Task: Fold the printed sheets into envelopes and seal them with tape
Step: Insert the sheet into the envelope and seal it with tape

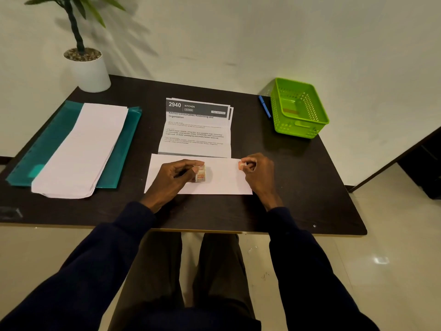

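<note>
My left grip (pixel 177 174) pinches the roll (pixel 200 173) on the envelope (pixel 222 185) as anchor; right grip (pixel 256 167) pinches the tape end (pixel 241 165) at its right edge, for sealing, I'd say.

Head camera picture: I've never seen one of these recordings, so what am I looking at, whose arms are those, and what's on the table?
There is no machine here. A person wears one wide-angle camera on the head, looking down, so the dark sleeves and both hands are their own. The left hand holds a small tape roll on a white envelope lying on the dark table. The right hand pinches the tape end near the envelope's right edge. Behind lie creased printed sheets. On the left, a pile of white paper rests on a teal folder, with a potted plant behind. On the right are a green basket and a blue pen.
</note>
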